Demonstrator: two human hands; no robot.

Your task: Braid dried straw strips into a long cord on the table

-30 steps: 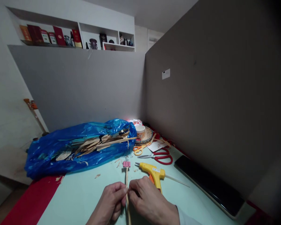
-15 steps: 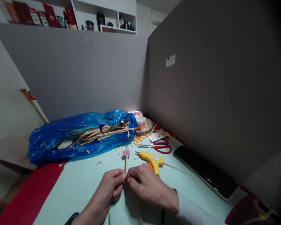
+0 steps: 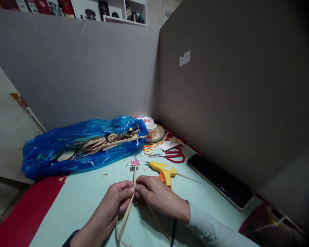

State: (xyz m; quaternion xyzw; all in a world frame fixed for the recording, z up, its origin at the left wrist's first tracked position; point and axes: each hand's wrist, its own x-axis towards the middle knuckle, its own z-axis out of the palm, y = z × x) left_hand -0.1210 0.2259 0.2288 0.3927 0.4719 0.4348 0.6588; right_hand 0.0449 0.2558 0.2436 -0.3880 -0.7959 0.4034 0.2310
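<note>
On my feed both hands sit low centre, fingertips meeting over a thin bamboo strip (image 3: 135, 174). L hand (image 3: 117, 202) is pinched on it w/ thumb & forefinger, and R hand (image 3: 154, 193) is clenched on the same spot from the other side, knuckles up. The strip lies on the pale green table (image 3: 87, 192). Its far end is held in a pink binder clip (image 3: 135, 162), and the near part bends down past the L wrist to the bottom edge. A 2nd thin strip curves off under the R hand. A yellow glue gun (image 3: 162, 169) lies just beside the R hand, nozzle pointing left. Beyond it are red scissors (image 3: 173, 156) & orange scissors (image 3: 149, 148). A blue plastic bag (image 3: 67, 147) full of strips lies far left, well apart from the hands. A black tablet (image 3: 218, 180) lies by the R partition.
</note>
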